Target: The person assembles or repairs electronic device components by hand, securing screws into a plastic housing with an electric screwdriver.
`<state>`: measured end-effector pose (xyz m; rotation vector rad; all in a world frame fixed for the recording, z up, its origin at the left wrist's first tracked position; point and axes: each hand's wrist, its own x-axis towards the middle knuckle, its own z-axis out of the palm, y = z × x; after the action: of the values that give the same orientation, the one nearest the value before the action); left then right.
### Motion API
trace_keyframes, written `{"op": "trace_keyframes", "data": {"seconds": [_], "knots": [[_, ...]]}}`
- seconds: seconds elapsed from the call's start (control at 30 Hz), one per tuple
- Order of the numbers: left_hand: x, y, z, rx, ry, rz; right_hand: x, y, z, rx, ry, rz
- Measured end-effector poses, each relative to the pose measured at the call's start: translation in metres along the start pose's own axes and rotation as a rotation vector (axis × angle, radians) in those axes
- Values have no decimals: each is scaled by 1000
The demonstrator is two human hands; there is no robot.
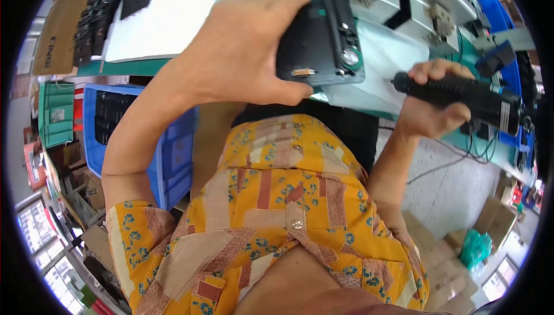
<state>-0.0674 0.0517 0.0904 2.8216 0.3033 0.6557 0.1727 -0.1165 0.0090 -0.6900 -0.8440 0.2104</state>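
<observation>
My left hand (254, 44) grips a black rectangular device housing (309, 41) by its left side, fingers at the far edge and thumb at the near corner. A round silver part and a small brass-coloured part show on the housing's near end. To the right, my right hand (430, 104) is closed around a black electric screwdriver (459, 98), which lies across the palm. Its narrow tip points left toward the housing, with a gap between them.
Metal fixtures with clamps (441, 21) stand at the far right of the green bench. White foam sheet (167, 15) lies at the far left, beside a row of black parts (109, 18). A blue crate (176, 159) sits below the bench's left edge; cables (456, 153) hang at right.
</observation>
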Motion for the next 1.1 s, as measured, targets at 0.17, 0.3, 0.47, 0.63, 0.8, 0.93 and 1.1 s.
{"op": "trace_keyframes", "data": {"seconds": [0.17, 0.3, 0.47, 0.63, 0.8, 0.93, 1.1], "knots": [[26, 3, 65, 25, 25, 159, 5, 7, -3, -30, 20, -14], [56, 16, 53, 5, -476, 52, 1, 3, -8, -21, 37, 2], [60, 14, 51, -93, -534, -14, 2, 8, -20, 23, -118, -9], [34, -10, 80, -206, -266, 154, 17, -1, -44, 22, -278, 50], [24, 11, 71, -271, -101, -11, 23, -4, -45, 97, -416, 101], [16, 33, 86, -358, 129, -19, 29, -5, -59, 101, -458, 125], [17, 44, 100, -395, 215, -55, 28, -10, -53, 102, -465, 144]]}}
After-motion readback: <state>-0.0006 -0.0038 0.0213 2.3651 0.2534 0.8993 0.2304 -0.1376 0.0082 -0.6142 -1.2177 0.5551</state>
